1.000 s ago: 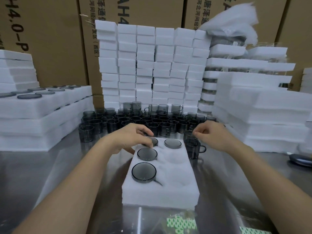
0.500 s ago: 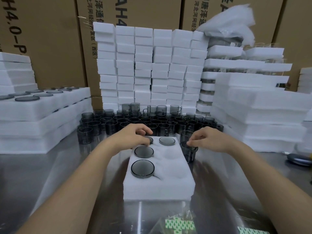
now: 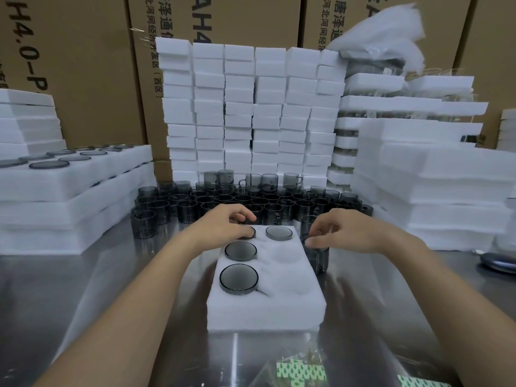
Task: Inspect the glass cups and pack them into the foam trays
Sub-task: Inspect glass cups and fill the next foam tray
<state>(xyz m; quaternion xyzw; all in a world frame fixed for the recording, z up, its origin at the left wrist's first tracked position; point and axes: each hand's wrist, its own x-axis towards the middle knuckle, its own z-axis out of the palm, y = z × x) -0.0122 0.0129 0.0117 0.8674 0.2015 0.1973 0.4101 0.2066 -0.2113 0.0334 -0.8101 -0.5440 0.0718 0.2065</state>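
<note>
A white foam tray (image 3: 268, 308) lies on the steel table in front of me. Smoky glass cups sit sunk in its left column (image 3: 239, 278) and its far right pocket (image 3: 278, 232); two right pockets are bare. My left hand (image 3: 226, 223) rests on the cup in the far left pocket, fingers curled over its rim. My right hand (image 3: 343, 230) pinches the rim of a loose grey cup (image 3: 317, 255) standing on the table against the tray's right side. A crowd of loose cups (image 3: 245, 202) stands behind the tray.
Stacks of foam trays (image 3: 245, 113) rise at the back; filled trays (image 3: 69, 185) are piled at the left and more foam (image 3: 435, 185) at the right. Cardboard boxes form the back wall. A dark oval object (image 3: 499, 262) lies at the right.
My right hand has brought the loose cup closer to me along the tray's right side, its handle now out of sight. My left hand stayed on the far left pocket.
</note>
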